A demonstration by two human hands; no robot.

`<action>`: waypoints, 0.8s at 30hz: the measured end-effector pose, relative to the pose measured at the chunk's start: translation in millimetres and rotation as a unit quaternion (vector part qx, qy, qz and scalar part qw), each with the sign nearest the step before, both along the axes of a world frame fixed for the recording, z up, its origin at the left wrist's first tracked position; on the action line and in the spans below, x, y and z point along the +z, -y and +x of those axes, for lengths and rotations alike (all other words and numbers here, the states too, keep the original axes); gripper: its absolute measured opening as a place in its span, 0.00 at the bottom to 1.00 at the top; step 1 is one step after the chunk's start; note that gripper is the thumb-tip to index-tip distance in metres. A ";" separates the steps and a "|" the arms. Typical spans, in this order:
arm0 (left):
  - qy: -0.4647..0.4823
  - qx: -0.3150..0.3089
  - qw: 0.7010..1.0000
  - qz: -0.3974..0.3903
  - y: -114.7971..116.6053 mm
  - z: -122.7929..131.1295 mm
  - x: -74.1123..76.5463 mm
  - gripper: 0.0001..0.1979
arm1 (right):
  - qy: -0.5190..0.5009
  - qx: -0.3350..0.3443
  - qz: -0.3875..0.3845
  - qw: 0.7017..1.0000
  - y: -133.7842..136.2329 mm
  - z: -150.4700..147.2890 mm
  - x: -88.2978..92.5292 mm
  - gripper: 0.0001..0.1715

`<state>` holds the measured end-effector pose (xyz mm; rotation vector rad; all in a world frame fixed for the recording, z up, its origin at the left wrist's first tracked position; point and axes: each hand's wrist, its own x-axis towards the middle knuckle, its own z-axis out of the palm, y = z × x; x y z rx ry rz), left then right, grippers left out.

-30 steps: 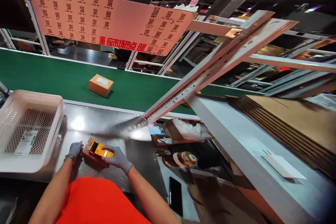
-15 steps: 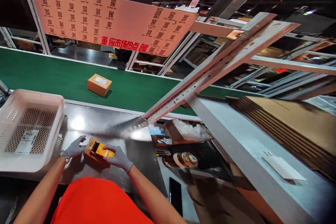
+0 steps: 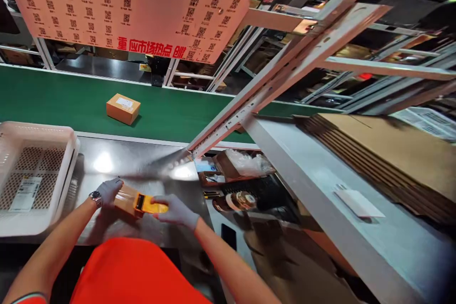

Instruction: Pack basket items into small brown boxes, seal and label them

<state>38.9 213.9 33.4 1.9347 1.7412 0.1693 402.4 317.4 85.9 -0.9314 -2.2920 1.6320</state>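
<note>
A small brown cardboard box (image 3: 125,199) lies on the metal worktop in front of my red top. Against its left end my left hand (image 3: 109,191), in a grey glove with a watch at the wrist, grips it with bent fingers. My right hand (image 3: 175,210), gloved too, is wrapped around a yellow tape dispenser (image 3: 152,205). The dispenser's dark front edge is at the box's right end. Shiny clear tape seems to cover the top of the box. My left fingertips are partly hidden.
A white plastic basket (image 3: 69,171) holding a labelled paper stands left. Beyond the worktop a green conveyor belt (image 3: 171,116) carries a taped carton (image 3: 123,109). A slanting metal post (image 3: 228,123), a phone (image 3: 228,236), tape rolls (image 3: 239,200) and flat cardboard (image 3: 377,156) are to the right.
My left hand has closed in from beside the box onto its left end. The tape dispenser has moved right, from the box's top to its right end. The whole view has shifted.
</note>
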 end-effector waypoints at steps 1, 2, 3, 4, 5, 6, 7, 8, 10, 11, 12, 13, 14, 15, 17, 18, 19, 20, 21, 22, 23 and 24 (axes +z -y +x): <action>0.003 0.000 1.000 -0.003 0.9 -0.8 -1.1 0.41 | 0.026 0.003 0.019 0.999 -4.3 21.0 7.6 0.25; 0.007 0.002 1.000 -0.006 1.4 -1.2 -2.1 0.41 | 0.060 0.012 0.042 0.997 -7.8 38.5 12.9 0.24; 0.010 0.004 1.000 -0.009 1.7 -1.4 -3.1 0.41 | 0.081 0.013 0.052 0.995 -10.3 50.3 15.2 0.23; 0.012 0.006 1.000 -0.012 1.8 -1.4 -3.8 0.42 | 0.098 0.016 0.062 0.993 -11.7 55.3 14.4 0.22; 0.013 0.007 1.000 -0.014 1.8 -1.4 -4.4 0.42 | 0.111 0.019 0.069 0.991 -12.1 53.2 10.6 0.22; 0.011 0.009 1.000 -0.016 1.7 -1.4 -4.7 0.43 | 0.122 0.021 0.073 0.990 -11.8 44.9 4.4 0.22; 0.009 0.010 1.000 -0.017 1.5 -1.5 -4.7 0.44 | 0.134 0.026 0.080 0.987 -11.1 32.3 -3.2 0.23; 0.006 0.012 1.000 -0.018 1.2 -1.7 -4.5 0.45 | 0.159 0.032 0.092 0.982 -10.3 17.7 -11.1 0.24; -0.005 0.016 1.000 -0.021 0.9 -2.2 -4.0 0.47 | 0.197 0.033 0.105 0.974 -10.0 -8.1 -23.6 0.25; -0.010 0.021 0.999 -0.024 1.1 -2.4 -4.0 0.47 | 0.214 0.028 0.115 0.970 -10.6 -15.7 -27.3 0.25; -0.017 0.026 0.999 -0.027 1.8 -2.3 -4.3 0.47 | 0.226 0.019 0.127 0.966 -11.9 -18.8 -29.3 0.26; -0.023 0.034 0.999 -0.027 3.1 -2.0 -5.0 0.47 | 0.238 0.007 0.144 0.961 -13.6 -17.8 -29.8 0.27; -0.030 0.045 0.998 -0.026 5.2 -1.0 -6.1 0.46 | 0.252 -0.012 0.163 0.954 -15.7 -13.7 -29.6 0.27; -0.037 0.058 0.997 -0.023 8.1 0.7 -7.4 0.47 | 0.268 -0.035 0.181 0.946 -18.2 -7.8 -29.3 0.27; -0.054 0.090 0.994 -0.016 15.7 7.1 -9.6 0.48 | 0.307 -0.084 0.208 0.925 -24.2 4.1 -30.1 0.30; -0.066 0.107 0.992 -0.014 19.8 11.9 -9.9 0.48 | 0.327 -0.105 0.212 0.915 -27.5 8.4 -31.7 0.32; -0.079 0.124 0.989 -0.014 23.8 17.9 -9.4 0.49 | 0.346 -0.123 0.212 0.906 -30.8 11.1 -34.1 0.35; -0.096 0.137 0.986 -0.013 27.1 24.7 -7.9 0.49 | 0.360 -0.135 0.206 0.900 -33.8 12.4 -37.1 0.38; -0.117 0.147 0.982 -0.014 29.6 32.3 -5.6 0.51 | 0.372 -0.143 0.198 0.896 -36.3 12.5 -40.4 0.41; -0.143 0.154 0.977 -0.014 30.9 40.1 -2.7 0.55 | 0.383 -0.150 0.191 0.892 -38.0 11.7 -43.7 0.43; -0.171 0.158 0.972 -0.014 31.1 47.9 0.6 0.60 | 0.393 -0.156 0.184 0.887 -38.7 10.0 -47.0 0.45; -0.196 0.157 0.968 -0.016 30.1 55.4 3.9 0.65 | 0.401 -0.166 0.186 0.881 -38.2 7.5 -50.3 0.46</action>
